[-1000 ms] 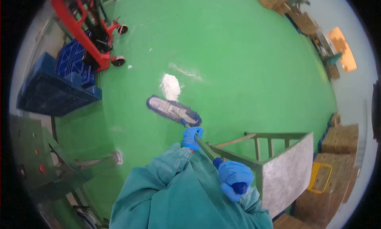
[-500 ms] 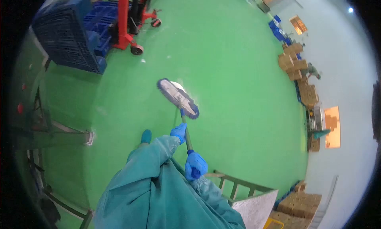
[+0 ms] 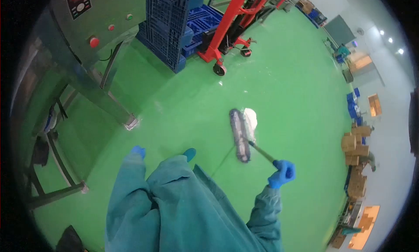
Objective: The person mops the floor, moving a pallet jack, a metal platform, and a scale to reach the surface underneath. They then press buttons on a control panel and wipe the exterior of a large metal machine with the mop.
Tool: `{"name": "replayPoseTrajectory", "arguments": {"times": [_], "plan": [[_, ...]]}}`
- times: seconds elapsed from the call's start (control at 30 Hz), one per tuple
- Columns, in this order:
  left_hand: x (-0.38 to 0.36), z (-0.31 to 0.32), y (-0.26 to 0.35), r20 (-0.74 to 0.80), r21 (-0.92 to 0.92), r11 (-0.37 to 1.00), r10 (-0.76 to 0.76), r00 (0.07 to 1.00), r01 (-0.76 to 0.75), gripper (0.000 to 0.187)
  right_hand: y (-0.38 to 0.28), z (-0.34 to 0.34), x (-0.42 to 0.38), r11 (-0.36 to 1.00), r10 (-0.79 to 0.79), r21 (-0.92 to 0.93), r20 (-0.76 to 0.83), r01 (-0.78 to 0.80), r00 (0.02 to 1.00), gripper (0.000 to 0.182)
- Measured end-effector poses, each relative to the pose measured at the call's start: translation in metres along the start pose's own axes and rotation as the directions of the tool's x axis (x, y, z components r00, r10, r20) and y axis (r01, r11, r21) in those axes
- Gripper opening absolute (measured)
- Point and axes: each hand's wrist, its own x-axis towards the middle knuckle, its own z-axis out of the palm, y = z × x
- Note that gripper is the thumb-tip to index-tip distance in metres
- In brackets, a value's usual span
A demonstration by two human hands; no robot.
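My right hand (image 3: 282,174), in a blue glove, is closed round the top of the mop handle (image 3: 263,152). The flat mop head (image 3: 240,136), grey with a blue fringe, lies on the green floor ahead of me. Beside its right edge is a white patch (image 3: 250,119). My left hand (image 3: 138,152), also gloved in blue, hangs away from the handle at the left; its fingers are too small and hidden to make out. The tip of a teal shoe (image 3: 189,154) shows between my hands.
A steel machine (image 3: 102,22) with buttons and metal legs stands at the left. Blue pallets (image 3: 165,31) and a red pallet jack (image 3: 227,22) are at the top. Cardboard boxes (image 3: 355,143) line the right wall, where another person (image 3: 371,161) is partly visible.
My left hand has let go of the handle and moved left. My right hand has moved right and up with the handle. The view has shifted, showing more of the machine.
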Motion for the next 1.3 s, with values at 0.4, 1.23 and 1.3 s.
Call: {"name": "replayPoseTrajectory", "arguments": {"times": [0.4,1.23,1.3], "plan": [[-0.086,0.114,-0.108,0.366,0.007,0.943,-0.311,0.877,0.332,0.024,-0.057,0.021,-0.001,0.999,-0.004,-0.044,0.091,0.008,0.996,0.012],[0.096,-0.047,0.081,0.117,-0.323,0.921,-0.190,0.975,0.218,0.034,-0.052,0.130,0.068,1.000,0.028,0.000,0.109,-0.028,0.994,0.012],[0.097,-0.018,0.067,0.170,-0.271,0.931,-0.203,0.964,0.244,0.035,-0.011,0.139,0.070,0.999,0.039,-0.008,0.137,-0.038,0.990,0.017]]}}
